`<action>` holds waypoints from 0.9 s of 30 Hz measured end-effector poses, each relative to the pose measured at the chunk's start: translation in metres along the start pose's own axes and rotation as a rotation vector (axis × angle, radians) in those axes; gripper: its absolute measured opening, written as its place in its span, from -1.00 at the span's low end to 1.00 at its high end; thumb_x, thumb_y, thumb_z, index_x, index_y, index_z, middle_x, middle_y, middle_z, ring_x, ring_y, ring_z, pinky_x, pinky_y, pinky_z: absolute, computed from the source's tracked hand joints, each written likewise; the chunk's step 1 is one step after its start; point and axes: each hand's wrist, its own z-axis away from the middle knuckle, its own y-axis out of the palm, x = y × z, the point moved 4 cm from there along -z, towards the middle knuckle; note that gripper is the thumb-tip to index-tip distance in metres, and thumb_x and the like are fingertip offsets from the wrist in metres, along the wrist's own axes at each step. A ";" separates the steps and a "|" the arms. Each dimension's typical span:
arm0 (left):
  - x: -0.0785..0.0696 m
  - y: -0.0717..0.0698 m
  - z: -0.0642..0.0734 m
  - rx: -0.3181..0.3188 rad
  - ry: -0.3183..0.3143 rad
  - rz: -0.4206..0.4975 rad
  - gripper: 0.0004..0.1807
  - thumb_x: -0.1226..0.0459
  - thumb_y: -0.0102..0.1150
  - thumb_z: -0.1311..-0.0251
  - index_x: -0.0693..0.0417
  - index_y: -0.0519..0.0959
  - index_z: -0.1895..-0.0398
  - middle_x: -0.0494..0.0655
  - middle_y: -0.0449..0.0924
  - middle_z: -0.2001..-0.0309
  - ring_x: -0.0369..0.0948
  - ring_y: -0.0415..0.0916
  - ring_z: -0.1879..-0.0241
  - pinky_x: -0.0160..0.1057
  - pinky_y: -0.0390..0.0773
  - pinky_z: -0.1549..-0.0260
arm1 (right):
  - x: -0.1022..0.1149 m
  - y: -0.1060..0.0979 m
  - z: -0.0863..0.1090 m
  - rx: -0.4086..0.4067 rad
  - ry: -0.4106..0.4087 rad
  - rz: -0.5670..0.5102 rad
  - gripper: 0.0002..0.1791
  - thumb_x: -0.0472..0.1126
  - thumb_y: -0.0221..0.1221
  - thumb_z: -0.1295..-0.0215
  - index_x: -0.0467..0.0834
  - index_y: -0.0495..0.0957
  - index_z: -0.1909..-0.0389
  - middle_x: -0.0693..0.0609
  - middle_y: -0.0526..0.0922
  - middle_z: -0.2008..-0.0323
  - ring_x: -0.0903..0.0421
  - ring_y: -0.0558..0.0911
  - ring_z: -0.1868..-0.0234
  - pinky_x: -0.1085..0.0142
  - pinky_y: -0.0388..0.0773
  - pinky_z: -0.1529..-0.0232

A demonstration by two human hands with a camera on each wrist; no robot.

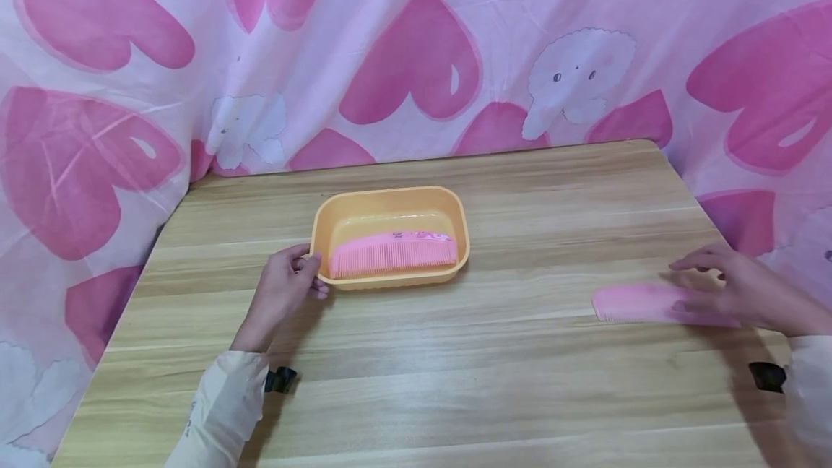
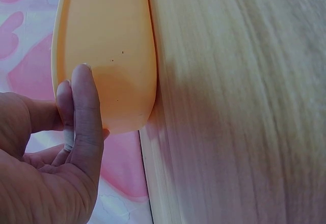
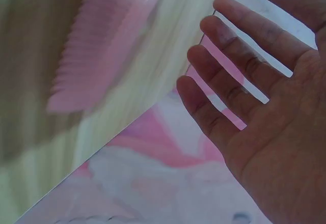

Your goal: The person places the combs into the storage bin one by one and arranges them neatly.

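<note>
A yellow-orange plastic basin (image 1: 383, 202) stands on the table, and my left hand (image 1: 284, 287) grips its left end by the rim. In the left wrist view, fingers (image 2: 86, 107) lie along the outside of the basin wall (image 2: 112, 35). Inside the basin lies a pink comb (image 1: 393, 253), teeth toward me. A second pink comb (image 1: 627, 300) lies on the table at the right. Over its right part hovers my right hand (image 1: 741, 293), which hides some of it. The right wrist view shows that hand (image 3: 270, 91) with fingers spread, apart from the comb (image 3: 99, 46).
The wood-grain table (image 1: 455, 381) ends at the back against a pink curtain (image 1: 292, 85) printed with hearts, which also hangs along both sides. Dark objects (image 1: 282, 380) show beside each wrist.
</note>
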 end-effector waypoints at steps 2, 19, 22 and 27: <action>0.000 0.000 0.000 -0.001 0.007 -0.001 -0.55 0.35 -0.04 -0.52 0.48 0.34 -0.35 0.16 0.58 0.38 -0.12 0.69 0.50 -0.20 0.81 0.39 | -0.005 0.000 0.006 -0.006 0.001 -0.008 -0.40 -0.27 0.71 0.50 -0.22 0.74 0.25 0.29 0.63 0.26 0.59 0.45 0.20 0.77 0.39 0.32; 0.002 0.001 -0.001 0.002 0.008 -0.008 -0.55 0.36 -0.05 -0.52 0.49 0.34 -0.34 0.16 0.59 0.39 -0.14 0.69 0.51 -0.20 0.81 0.40 | -0.020 0.017 0.029 0.054 0.038 0.043 -0.34 -0.24 0.71 0.49 -0.28 0.72 0.18 -0.03 0.65 0.27 0.54 0.41 0.24 0.75 0.34 0.36; 0.001 0.001 -0.002 0.004 0.008 -0.010 -0.55 0.36 -0.05 -0.52 0.49 0.34 -0.34 0.17 0.59 0.38 -0.13 0.69 0.51 -0.19 0.81 0.40 | -0.018 0.019 0.027 0.047 0.010 0.064 -0.37 -0.27 0.70 0.48 -0.29 0.73 0.20 -0.06 0.66 0.28 0.52 0.43 0.22 0.77 0.33 0.30; 0.001 0.001 -0.001 -0.001 -0.003 -0.018 -0.54 0.35 -0.06 -0.53 0.49 0.32 -0.36 0.16 0.60 0.37 -0.16 0.68 0.51 -0.20 0.81 0.40 | -0.014 0.023 0.015 0.048 -0.017 0.072 -0.42 -0.25 0.68 0.40 -0.28 0.75 0.21 -0.02 0.67 0.29 0.41 0.50 0.23 0.74 0.37 0.27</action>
